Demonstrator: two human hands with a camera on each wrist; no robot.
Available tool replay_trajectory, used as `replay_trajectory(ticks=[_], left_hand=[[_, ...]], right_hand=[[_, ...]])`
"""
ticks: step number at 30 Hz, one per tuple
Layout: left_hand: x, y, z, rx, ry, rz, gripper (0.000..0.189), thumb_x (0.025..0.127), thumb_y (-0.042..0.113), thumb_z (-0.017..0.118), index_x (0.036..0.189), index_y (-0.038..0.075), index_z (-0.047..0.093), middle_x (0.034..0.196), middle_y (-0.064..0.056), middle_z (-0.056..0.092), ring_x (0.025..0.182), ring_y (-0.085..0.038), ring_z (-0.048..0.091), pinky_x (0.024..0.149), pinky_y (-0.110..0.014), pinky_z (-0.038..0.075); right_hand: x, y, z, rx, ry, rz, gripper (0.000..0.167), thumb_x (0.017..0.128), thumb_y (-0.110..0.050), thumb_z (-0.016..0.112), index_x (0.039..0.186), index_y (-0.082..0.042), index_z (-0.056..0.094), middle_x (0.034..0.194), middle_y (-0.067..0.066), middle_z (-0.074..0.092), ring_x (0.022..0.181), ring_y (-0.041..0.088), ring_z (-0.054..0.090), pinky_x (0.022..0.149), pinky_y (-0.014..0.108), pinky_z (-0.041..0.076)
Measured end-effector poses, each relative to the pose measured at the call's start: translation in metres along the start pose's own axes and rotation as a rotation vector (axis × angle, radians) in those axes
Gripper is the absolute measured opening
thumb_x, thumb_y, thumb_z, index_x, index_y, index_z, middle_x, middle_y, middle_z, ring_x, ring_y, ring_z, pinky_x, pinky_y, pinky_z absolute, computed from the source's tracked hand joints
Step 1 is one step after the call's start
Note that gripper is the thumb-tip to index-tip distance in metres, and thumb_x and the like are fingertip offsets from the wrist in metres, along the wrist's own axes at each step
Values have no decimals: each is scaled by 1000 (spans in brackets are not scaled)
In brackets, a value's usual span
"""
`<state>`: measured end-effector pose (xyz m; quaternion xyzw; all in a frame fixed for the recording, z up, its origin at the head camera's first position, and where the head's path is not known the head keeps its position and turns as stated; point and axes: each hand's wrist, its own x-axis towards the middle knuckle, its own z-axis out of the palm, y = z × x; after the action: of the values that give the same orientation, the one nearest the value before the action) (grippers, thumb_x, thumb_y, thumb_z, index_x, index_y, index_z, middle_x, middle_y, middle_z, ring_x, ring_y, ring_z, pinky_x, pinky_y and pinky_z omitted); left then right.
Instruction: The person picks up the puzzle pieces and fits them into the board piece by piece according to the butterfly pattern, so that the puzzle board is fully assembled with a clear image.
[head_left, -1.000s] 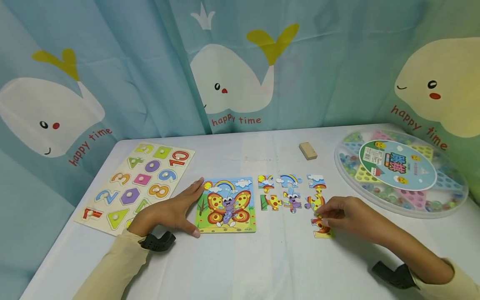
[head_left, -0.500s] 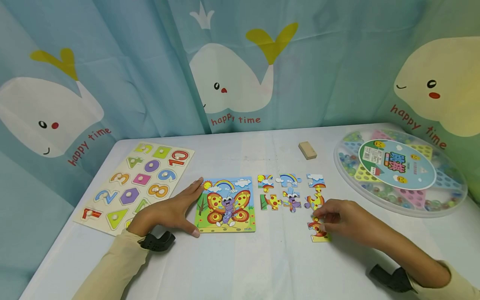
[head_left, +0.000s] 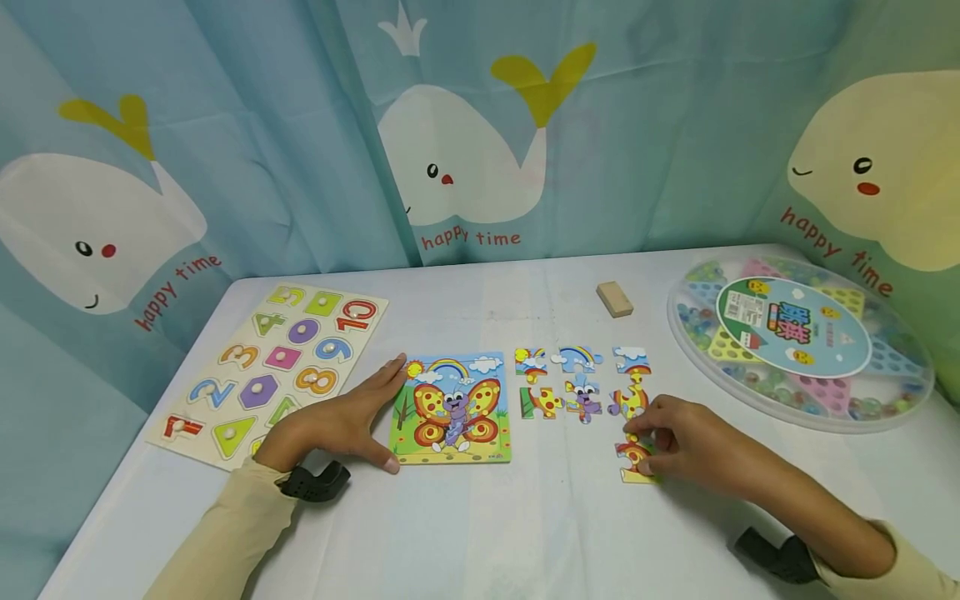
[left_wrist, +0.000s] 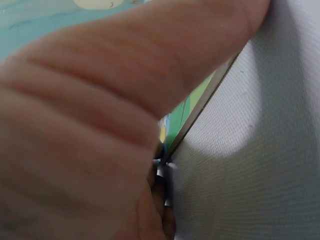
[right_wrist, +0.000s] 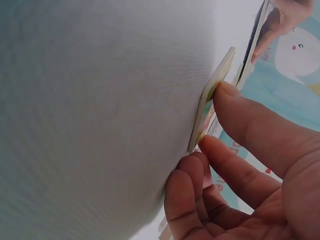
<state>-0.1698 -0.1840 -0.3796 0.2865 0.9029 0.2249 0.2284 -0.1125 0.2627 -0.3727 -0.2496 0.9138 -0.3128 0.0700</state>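
My right hand [head_left: 693, 446] pinches a jigsaw piece [head_left: 632, 458] with red and yellow print between thumb and fingers. In the right wrist view, the piece [right_wrist: 211, 97] lies low against the white cloth. Just beyond it are several more jigsaw pieces in two rows, among them a right-hand wing piece [head_left: 628, 403] and a purple butterfly-face piece [head_left: 583, 402]. My left hand [head_left: 337, 429] rests at the left side of a square butterfly puzzle board [head_left: 491, 433], thumb at its near corner and fingers along the far one. The left wrist view shows mostly the thumb [left_wrist: 165, 55] over the board's edge.
A wooden number and shape board [head_left: 300, 337] lies at the left, partly behind the left forearm. A small wooden block [head_left: 615, 299] sits toward the back. At the right is a round clear case [head_left: 757, 392] of marbles. A whale-print curtain [head_left: 637, 167] hangs behind the table.
My right hand has slid the pinched jigsaw piece slightly left and toward me, mostly in the first half second. The left hand keeps its place at the board.
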Motion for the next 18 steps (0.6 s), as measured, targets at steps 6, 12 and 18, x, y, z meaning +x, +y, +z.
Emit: replay_trajectory(ticks=[6,12,18], left_hand=[[0,0,1,-3,2,-4,126,66,45,86,156,5,8,162,-8,-8,147,-25,-4,116,-47,12],[0,0,1,-5,3,-3,126,66,46,86,156,5,8,162,-8,-8,148,-25,-3,116,-48,12],[0,-1,1,-3,2,-3,126,66,46,86,156,5,8,162,-8,-8,147,-25,-4,116,-48,12]], right_hand=[[1,-1,1,-14,-14,25,31,72,-9,84,98,-5,67,80,-6,49,72,7,47,60,23,44],[2,-3,0,63,-64,84,31,76,-8,82,99,-6,62,81,-4,55,73,8,51,61,24,47],[4,-5,-1,68,-51,83,22,80,-4,78,96,-7,64,80,-5,57,72,8,53,61,23,48]])
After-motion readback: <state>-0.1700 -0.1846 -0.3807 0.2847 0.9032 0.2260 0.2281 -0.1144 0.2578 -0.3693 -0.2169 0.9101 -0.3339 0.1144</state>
